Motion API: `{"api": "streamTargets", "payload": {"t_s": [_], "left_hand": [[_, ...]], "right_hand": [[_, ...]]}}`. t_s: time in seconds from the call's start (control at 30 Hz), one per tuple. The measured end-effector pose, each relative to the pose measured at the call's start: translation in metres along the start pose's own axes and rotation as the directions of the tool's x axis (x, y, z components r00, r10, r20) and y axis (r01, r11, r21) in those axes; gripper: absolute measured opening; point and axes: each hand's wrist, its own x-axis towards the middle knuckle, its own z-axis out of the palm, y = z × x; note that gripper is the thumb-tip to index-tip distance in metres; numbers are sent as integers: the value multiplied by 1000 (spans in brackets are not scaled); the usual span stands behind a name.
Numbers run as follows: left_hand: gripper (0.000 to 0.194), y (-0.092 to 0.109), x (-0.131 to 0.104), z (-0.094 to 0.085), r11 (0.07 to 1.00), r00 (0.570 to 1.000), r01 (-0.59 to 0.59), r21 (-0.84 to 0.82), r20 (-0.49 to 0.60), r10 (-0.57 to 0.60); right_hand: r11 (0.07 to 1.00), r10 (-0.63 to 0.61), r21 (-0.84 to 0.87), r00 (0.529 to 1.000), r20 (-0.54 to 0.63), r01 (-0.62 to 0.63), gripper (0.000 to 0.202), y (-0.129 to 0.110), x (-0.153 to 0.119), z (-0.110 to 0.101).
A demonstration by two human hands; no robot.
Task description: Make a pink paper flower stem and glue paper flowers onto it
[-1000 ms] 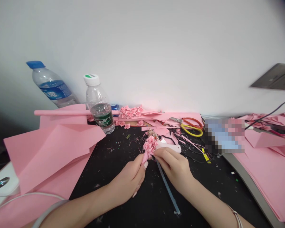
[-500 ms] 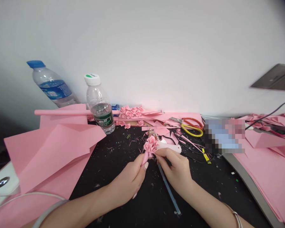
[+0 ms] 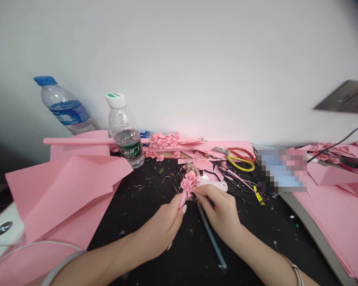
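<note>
Black worktop (image 3: 122,216), scraps (image 3: 201,163) behind flowers (image 3: 190,181).
Left hand (image 3: 164,226) closed on flowers' stem (image 3: 183,198); right hand (image 3: 219,210) curled at their right edge, grip unclear.

Right of scissors (image 3: 228,152): blurred thing (image 3: 282,171), cut-off wall plate (image 3: 344,96). Left of scissors: your left hand (image 3: 164,225) hides pink stem's (image 3: 183,198) end.

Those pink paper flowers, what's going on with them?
A person's left hand grips the rolled pink stem under a small bunch of pink paper flowers. The right hand has its fingertips close by the lower right of the blooms; what they pinch, if anything, is hidden. Another flower bunch lies near the wall, and scissors lie among pink paper scraps.
</note>
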Motion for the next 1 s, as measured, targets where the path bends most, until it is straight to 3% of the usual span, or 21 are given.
{"api": "streamTargets", "payload": {"t_s": [0.23,0.37,0.5,0.67,0.87,1.0], "left_hand": [[35,-1,1,1,1000,1000,-12,-16,-14,12],[29,-5,5,-2,987,999,-40,-154,-37,34],[29,-6,9,-14,947,999,-33,-319,-49,18],[33,-3,12,-36,937,1000,26,-348,20,-20],[32,4,10,-56,911,961,172,-375,266,-72],[32,6,8,-60,916,932,201,-347,356,-69]], "right_hand": [[1000,-10,-12,1000,-2,10,13,1,1,0],[998,61,29,998,-7,-61,11,3,2,-3],[989,138,62,987,-83,-133,18,8,3,-10],[994,92,69,987,-135,-83,23,14,5,-19],[997,-81,24,993,90,79,46,13,10,-22],[985,-167,-8,965,201,172,43,10,10,-19]]}}
